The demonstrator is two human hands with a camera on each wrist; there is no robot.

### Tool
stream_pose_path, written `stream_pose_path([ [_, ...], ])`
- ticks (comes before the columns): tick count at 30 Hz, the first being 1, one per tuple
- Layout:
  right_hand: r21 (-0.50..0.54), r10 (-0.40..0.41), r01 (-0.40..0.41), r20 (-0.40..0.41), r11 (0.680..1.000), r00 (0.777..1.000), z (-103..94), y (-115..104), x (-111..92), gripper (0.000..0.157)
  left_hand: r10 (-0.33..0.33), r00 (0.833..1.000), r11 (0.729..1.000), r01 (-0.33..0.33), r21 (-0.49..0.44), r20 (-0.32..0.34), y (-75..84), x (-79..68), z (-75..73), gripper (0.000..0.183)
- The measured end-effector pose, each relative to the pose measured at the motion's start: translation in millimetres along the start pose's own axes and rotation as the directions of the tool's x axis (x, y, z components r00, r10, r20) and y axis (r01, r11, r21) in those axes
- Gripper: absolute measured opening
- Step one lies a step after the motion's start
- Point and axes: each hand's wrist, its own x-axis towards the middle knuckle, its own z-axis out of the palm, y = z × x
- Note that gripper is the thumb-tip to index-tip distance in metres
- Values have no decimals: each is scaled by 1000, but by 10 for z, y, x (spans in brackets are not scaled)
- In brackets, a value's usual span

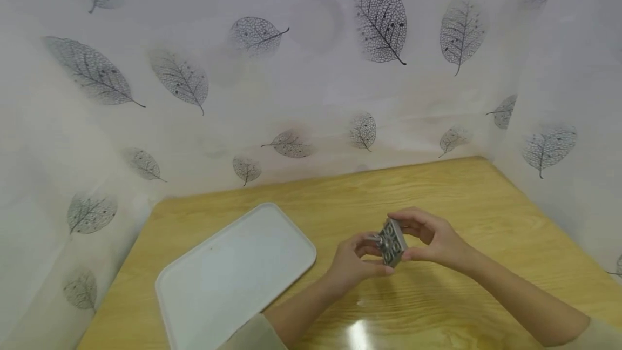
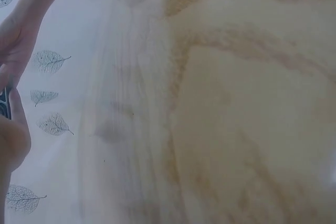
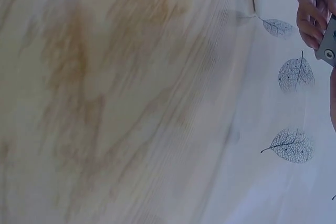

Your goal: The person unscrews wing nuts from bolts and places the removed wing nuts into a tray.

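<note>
Left hand (image 1: pixel 358 263), head view: bare, thumb at the lower edge of a metal block (image 1: pixel 391 244), fingers bent behind it; pinching. Right hand (image 1: pixel 439 241): bare, fingertips on the block's upper edge, thumb at its lower right corner; pinching the same piece. Metal block: one, grey, tilted, held over the bench (image 1: pixel 427 188) between 4 and 5 o'clock from the view's centre; round rings on the near face, short stem (image 1: pixel 373 239) projecting toward 10 o'clock. Whether the left fingers touch the stem cannot be told. Tray (image 1: pixel 233 269): one, white, rounded corners, flat on the bench between 8 and 9 o'clock from the block, well apart from it. Sheet (image 1: pixel 316 85): pale, printed with dark skeleton leaves, behind the bench and down both sides. Sleeves (image 1: pixel 255 334): two, light, at 6 and 4 o'clock.

Left wrist view: hands at the 9 o'clock margin, partly cut off; a dark sliver of the block between them. Bench surface toward 3 o'clock, blurred.

Right wrist view: fingers and a grey corner of the block, with one round ring, at 2 o'clock. Leaf-printed sheet alongside; wood grain toward 9 o'clock.
</note>
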Motion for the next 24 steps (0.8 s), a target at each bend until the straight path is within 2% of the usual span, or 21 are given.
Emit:
stream_pose_path([
  [4, 93, -1, -2, 35, 996, 999, 40, -5, 9, 68, 38, 999, 998, -37, -55, 21, -4, -19, 20, 61],
  [8, 65, -1, -1, 23, 998, 1000, 85, -37, 15, 68, 85, 995, 993, -79, -92, 55, 18, -37, 32, 66],
  [11, 44, -41, 41, 14, 998, 999, 114, -50, 28, 66, 94, 993, 992, -88, -90, 67, 50, -56, 37, 66],
  [16, 40, -85, 85, -11, 996, 996, 157, -55, 38, 65, 86, 993, 993, -78, -94, 84, 87, -85, 37, 64],
  [24, 46, -101, 102, -26, 994, 995, 196, -70, 38, 67, 31, 996, 999, -29, -23, 80, 105, -99, -8, 69],
])
